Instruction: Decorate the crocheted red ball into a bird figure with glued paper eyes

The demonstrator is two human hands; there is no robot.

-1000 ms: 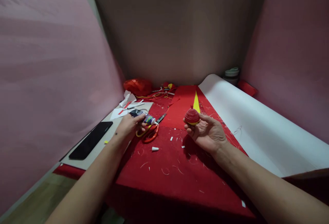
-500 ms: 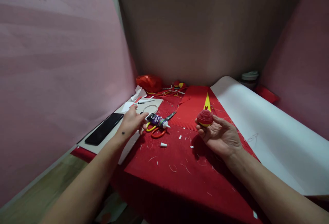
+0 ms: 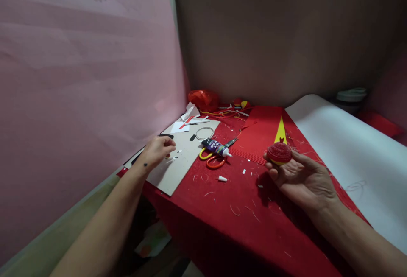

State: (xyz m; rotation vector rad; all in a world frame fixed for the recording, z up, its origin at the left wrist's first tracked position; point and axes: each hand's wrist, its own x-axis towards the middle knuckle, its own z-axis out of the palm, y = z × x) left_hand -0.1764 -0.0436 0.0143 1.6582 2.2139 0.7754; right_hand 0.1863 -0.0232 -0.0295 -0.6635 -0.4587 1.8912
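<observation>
In my right hand (image 3: 307,179) is a small ball of coiled paper strips (image 3: 279,153), red on top with a yellow underside and a small red pointed piece on its top. Fingers and thumb hold it from below and the side, above the table. My left hand (image 3: 158,152) hovers over the grey board (image 3: 178,171), fingers bent and a little apart, with nothing visible between them. Just beside its fingertips lie tiny white pieces with black dots (image 3: 177,154). A black phone (image 3: 136,158) is mostly hidden behind that hand and wrist.
A glue tube (image 3: 217,147) lies across scissors (image 3: 216,162), with its white cap (image 3: 222,178) nearby. Red corrugated paper (image 3: 254,141), a yellow paper strip (image 3: 281,130) and a white roll (image 3: 343,154) are beyond. A red plastic bag (image 3: 203,99) sits at the back.
My view has turned left. My left hand has moved left and away from the glue tube, to the small dotted pieces on the board. My right hand still holds the ball.
</observation>
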